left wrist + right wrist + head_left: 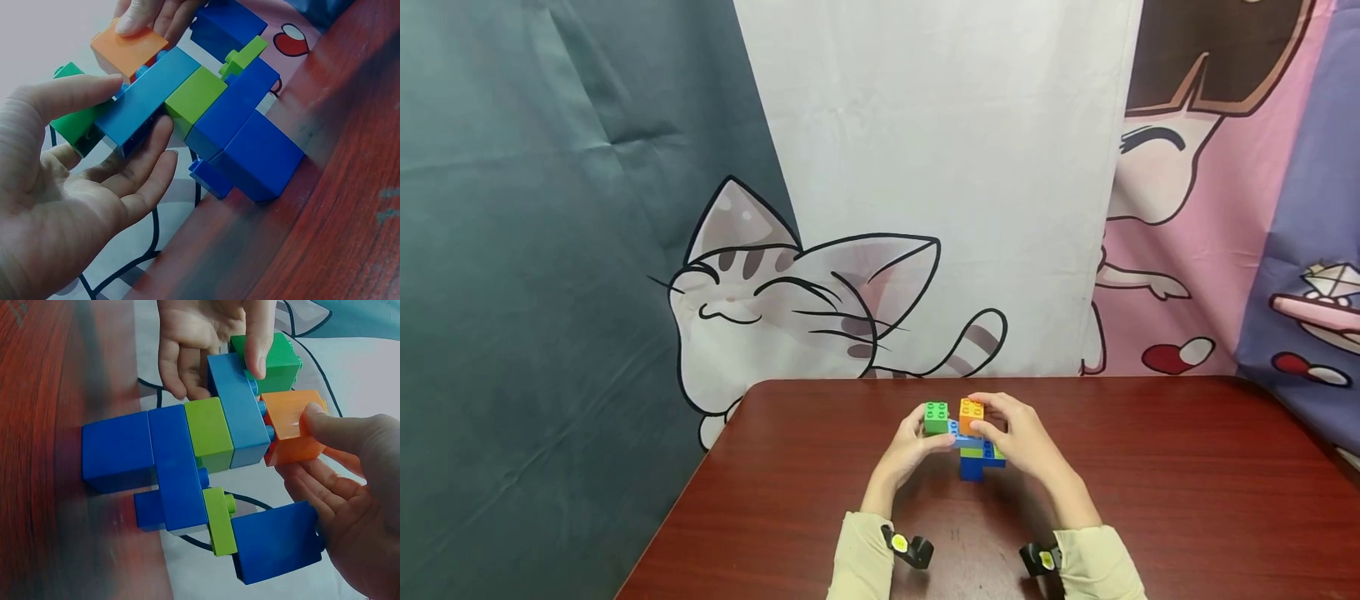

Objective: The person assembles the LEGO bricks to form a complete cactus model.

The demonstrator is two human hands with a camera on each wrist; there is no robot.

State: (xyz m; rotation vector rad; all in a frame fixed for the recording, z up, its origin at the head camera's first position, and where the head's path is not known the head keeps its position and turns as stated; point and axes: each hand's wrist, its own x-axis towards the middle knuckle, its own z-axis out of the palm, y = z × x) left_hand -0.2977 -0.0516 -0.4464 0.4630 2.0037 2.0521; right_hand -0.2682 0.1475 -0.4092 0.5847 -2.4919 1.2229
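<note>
A stack of toy building bricks stands on the table, with a dark blue brick (117, 451) at its foot. Higher up come another dark blue brick (178, 465), a lime brick (209, 434) and a long light blue brick (240, 419). My left hand (904, 454) grips the light blue brick, thumb on its studded top and fingers beneath, close by a green brick (936, 417) at its left end. Between thumb and fingers, my right hand (1022, 429) pinches an orange brick (290, 425), slightly tilted right at the light blue studs, some of which show beneath it.
From the stack's right side sticks out a thin lime piece (220, 522) bearing a dark blue brick (278, 540), close under my right hand. The reddish-brown table (775, 517) ends at a printed cloth (955, 167) behind. Black straps (910, 546) circle both wrists.
</note>
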